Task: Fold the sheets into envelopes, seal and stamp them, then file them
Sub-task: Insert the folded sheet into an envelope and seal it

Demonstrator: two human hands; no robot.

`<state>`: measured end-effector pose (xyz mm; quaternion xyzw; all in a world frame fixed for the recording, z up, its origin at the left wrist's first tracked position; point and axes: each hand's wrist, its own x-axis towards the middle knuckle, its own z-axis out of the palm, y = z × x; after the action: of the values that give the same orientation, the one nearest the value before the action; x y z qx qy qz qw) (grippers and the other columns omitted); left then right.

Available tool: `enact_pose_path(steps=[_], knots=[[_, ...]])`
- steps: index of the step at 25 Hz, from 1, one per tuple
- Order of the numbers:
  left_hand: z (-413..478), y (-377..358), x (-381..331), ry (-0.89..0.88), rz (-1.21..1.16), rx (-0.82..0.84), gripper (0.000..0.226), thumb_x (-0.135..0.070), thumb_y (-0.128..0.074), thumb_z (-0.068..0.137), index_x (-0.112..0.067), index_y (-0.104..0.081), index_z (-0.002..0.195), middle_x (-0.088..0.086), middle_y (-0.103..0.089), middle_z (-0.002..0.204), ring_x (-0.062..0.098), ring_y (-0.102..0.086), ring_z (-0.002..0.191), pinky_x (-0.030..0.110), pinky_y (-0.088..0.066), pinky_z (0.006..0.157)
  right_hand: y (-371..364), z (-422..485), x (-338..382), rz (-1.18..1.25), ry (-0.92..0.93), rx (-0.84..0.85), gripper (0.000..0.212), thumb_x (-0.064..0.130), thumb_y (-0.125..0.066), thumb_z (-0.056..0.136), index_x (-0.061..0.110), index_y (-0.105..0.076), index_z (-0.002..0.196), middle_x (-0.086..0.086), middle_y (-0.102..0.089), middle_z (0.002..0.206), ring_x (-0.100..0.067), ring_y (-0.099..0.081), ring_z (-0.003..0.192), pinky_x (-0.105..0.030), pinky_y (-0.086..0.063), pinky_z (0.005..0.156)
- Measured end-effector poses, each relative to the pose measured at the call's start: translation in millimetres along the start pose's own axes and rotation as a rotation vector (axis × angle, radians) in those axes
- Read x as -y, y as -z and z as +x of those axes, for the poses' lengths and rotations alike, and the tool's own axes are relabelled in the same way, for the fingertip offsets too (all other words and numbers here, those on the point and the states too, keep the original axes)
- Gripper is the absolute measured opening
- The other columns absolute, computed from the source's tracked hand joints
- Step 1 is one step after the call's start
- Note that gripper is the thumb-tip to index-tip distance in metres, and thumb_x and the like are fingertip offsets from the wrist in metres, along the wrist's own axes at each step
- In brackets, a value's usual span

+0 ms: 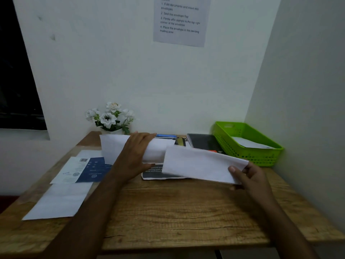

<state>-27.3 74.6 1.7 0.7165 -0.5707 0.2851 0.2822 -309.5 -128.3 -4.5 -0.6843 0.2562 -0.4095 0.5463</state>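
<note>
My left hand grips a white folded sheet held up above the back of the wooden table, thumb below and fingers over its top. My right hand pinches the right end of a white envelope, which hangs level just above the table and overlaps the sheet's right end. A green basket at the back right holds one white envelope.
White sheets and a blue-and-white printed leaflet lie at the left. A dark printed page lies under the envelope. A black book, a blue pen and a pot of white flowers stand along the back wall.
</note>
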Motion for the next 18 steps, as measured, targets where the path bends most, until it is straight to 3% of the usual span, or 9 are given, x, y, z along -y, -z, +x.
enact_pose_path(steps=[4, 11, 14, 18], knots=[[-0.2, 1.7, -1.3, 0.015, 0.011, -0.001, 0.093, -0.026, -0.086, 0.057, -0.012, -0.041, 0.136, 0.010, -0.050, 0.127, 0.022, -0.040, 0.118, 0.033, -0.027, 0.104, -1.2, 5.4, -3.9, 0.101, 0.088, -0.148, 0.016, 0.006, -0.064, 0.090, 0.005, -0.062, 0.106, -0.014, -0.068, 0.084, -0.019, -0.069, 0.052, -0.023, -0.050, 0.039], [-0.7, 4.1, -2.9, 0.047, 0.004, 0.008, 0.094, -0.027, -0.086, 0.058, -0.011, -0.041, 0.138, 0.010, -0.050, 0.127, 0.025, -0.043, 0.117, 0.038, -0.030, 0.103, 3.1, 8.3, -12.8, 0.087, 0.135, -0.245, 0.015, 0.008, -0.065, 0.090, 0.006, -0.063, 0.104, -0.011, -0.067, 0.087, -0.020, -0.069, 0.051, -0.022, -0.051, 0.039], [-2.2, 4.3, -3.3, 0.045, 0.090, 0.009, 0.094, -0.032, -0.086, 0.058, -0.012, -0.041, 0.138, 0.009, -0.051, 0.128, 0.026, -0.043, 0.119, 0.043, -0.025, 0.106, 5.1, 6.2, -15.7, 0.038, 0.182, -0.218, 0.008, 0.006, -0.068, 0.088, 0.013, -0.066, 0.091, -0.006, -0.067, 0.078, -0.012, -0.064, 0.047, -0.020, -0.049, 0.039], [-3.3, 5.3, -4.7, 0.060, 0.147, 0.010, 0.095, -0.035, -0.084, 0.057, -0.014, -0.041, 0.139, 0.007, -0.051, 0.129, 0.022, -0.040, 0.121, 0.044, -0.020, 0.105, 8.5, 6.7, -16.1, -0.004, 0.257, -0.206, 0.015, 0.002, -0.071, 0.084, 0.016, -0.066, 0.081, 0.007, -0.064, 0.055, -0.003, -0.050, 0.039, -0.015, -0.041, 0.039]])
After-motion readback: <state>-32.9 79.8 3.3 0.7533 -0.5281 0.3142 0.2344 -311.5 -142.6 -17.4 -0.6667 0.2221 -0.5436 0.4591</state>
